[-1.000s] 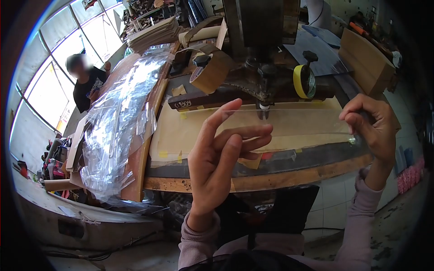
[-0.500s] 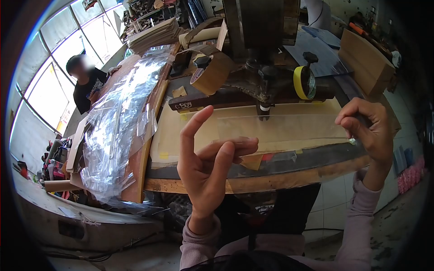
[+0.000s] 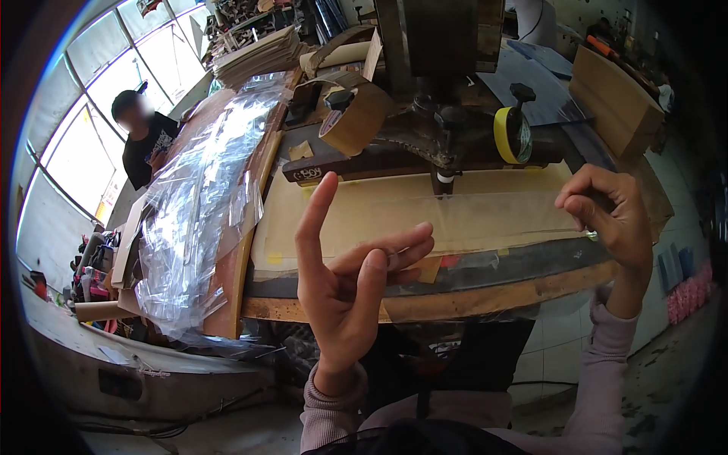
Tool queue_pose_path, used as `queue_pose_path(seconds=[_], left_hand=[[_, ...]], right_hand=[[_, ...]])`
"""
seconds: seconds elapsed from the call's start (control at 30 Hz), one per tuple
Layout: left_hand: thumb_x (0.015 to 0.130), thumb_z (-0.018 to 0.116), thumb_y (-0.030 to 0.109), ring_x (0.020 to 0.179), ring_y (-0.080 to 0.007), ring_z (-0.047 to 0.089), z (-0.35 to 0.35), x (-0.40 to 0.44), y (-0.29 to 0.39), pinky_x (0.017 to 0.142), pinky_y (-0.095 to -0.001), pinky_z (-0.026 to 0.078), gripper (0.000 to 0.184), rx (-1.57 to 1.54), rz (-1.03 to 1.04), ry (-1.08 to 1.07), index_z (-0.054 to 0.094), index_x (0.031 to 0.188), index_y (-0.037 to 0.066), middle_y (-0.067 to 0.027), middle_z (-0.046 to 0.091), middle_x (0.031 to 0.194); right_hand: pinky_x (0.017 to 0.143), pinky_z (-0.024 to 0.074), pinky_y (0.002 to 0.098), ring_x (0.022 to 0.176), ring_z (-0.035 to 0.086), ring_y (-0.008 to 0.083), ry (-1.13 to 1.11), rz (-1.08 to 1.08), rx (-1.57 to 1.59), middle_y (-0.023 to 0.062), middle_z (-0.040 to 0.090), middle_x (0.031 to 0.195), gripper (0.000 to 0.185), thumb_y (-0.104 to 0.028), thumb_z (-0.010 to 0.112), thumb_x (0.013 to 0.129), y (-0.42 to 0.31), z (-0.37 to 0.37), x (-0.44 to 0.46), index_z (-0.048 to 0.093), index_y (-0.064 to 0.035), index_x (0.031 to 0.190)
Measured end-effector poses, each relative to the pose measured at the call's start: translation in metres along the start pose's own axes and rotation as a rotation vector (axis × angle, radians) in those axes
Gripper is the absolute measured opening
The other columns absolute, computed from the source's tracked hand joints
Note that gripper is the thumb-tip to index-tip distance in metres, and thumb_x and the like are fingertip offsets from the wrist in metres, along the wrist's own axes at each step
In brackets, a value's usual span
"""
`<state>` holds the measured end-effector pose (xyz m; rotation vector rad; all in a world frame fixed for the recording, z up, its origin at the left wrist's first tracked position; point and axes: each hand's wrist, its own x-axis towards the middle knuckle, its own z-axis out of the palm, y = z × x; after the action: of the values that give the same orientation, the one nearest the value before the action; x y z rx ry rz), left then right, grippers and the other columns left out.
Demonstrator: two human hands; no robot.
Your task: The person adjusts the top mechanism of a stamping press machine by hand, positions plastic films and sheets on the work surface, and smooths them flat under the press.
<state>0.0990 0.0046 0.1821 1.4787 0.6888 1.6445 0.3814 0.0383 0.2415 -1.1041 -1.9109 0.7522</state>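
Note:
A clear plastic sheet [image 3: 485, 216] stretches between my two hands, its faint edges showing against the tan board below. My left hand [image 3: 341, 280] has its index finger raised, while the thumb presses toward the other fingers at the sheet's left end. At the right end, my right hand [image 3: 610, 208] pinches the sheet with curled fingers. Behind the sheet stands a dark press-like machine [image 3: 436, 45] with a horizontal bar [image 3: 409, 163] over the tan board [image 3: 303, 220]. Brown tape [image 3: 353, 125] and yellow tape [image 3: 513, 135] rolls hang on the machine's knobs.
Clear plastic sheets [image 3: 201, 205] are heaped on a side table at left, with a person [image 3: 144, 136] beyond it. Stacked cardboard [image 3: 258, 57] lies at the back left. A cardboard box [image 3: 618, 102] stands at right. The worktable's wooden edge [image 3: 485, 299] runs in front of me.
My left hand's lower fingers have spread slightly apart, and its raised index finger has straightened and shifted left. My right hand has moved a little to the left, still pinching.

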Motion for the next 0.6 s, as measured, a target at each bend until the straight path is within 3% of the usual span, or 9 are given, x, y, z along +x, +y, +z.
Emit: queue_pose_path(seconds=[0.13,0.23,0.43,0.6], left_hand=[[0.096,0.040,-0.004,0.102,-0.0310,0.067,-0.001,0.003,-0.005,0.080,-0.0315,0.059,0.060,-0.009,-0.001,0.015,0.006,0.146,-0.002,-0.0262,0.066,0.106],[0.094,0.048,-0.005,0.099,-0.0288,0.068,0.001,0.006,-0.012,0.077,-0.0295,0.059,0.065,-0.092,-0.009,0.011,0.009,0.146,-0.001,-0.0252,0.067,0.103],[0.088,0.062,-0.005,0.086,-0.0228,0.071,0.007,0.010,-0.017,0.071,-0.0254,0.057,0.074,0.023,-0.139,0.063,0.017,0.145,0.002,-0.0207,0.070,0.091],[0.086,0.063,-0.005,0.075,-0.0199,0.071,0.006,0.011,-0.016,0.068,-0.0247,0.056,0.070,0.127,-0.090,0.171,0.023,0.144,0.001,-0.0172,0.071,0.082]], right_hand=[[0.055,0.0395,0.0207,0.058,0.050,0.0047,0.023,-0.033,-0.035,0.0005,0.059,0.067,0.016,-0.015,0.070,0.087,0.000,0.003,0.000,0.066,-0.0003,0.082],[0.055,0.0398,0.0208,0.057,0.051,0.0048,0.014,-0.064,-0.085,0.0010,0.060,0.067,0.015,-0.014,0.069,0.087,-0.001,0.005,0.001,0.067,-0.0009,0.081],[0.055,0.0410,0.0211,0.057,0.054,0.0055,-0.022,-0.073,-0.094,0.0016,0.062,0.066,0.016,-0.016,0.071,0.086,-0.007,0.012,0.003,0.067,-0.0010,0.082],[0.056,0.0411,0.0210,0.058,0.055,0.0061,-0.052,-0.094,-0.058,0.0029,0.064,0.069,0.023,-0.021,0.077,0.079,-0.006,0.008,0.003,0.067,-0.0014,0.082]])
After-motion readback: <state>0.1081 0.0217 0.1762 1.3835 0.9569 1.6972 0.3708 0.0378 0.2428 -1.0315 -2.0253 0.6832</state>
